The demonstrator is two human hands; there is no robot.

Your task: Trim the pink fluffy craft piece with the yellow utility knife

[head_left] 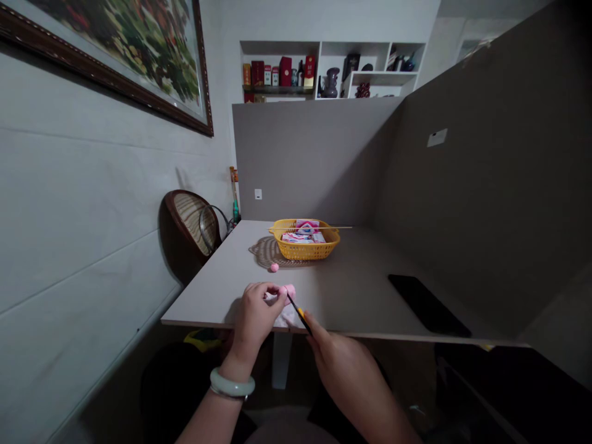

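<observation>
My left hand (pixel 256 314) pinches a pink clay-like lump (pixel 287 291) at its fingertips, above a crumpled white tissue (pixel 287 316) at the table's near edge. My right hand (pixel 342 365) holds a thin black-and-yellow tool (pixel 300 313), and its black tip touches or nearly touches the pink lump. A jade bangle (pixel 232 383) circles my left wrist. Farther along the table, a small pink ball (pixel 274 267) rests at the edge of a round woven mat (pixel 264 252). Both hands are well short of it.
A yellow plastic basket (pixel 304 250) holding colourful packets sits on the mat, with a long wooden skewer (pixel 324 228) lying across it. A black phone or tablet (pixel 428 305) lies at the right. Grey partitions (pixel 305 160) bound the table's far and right sides, and a wall runs along the left.
</observation>
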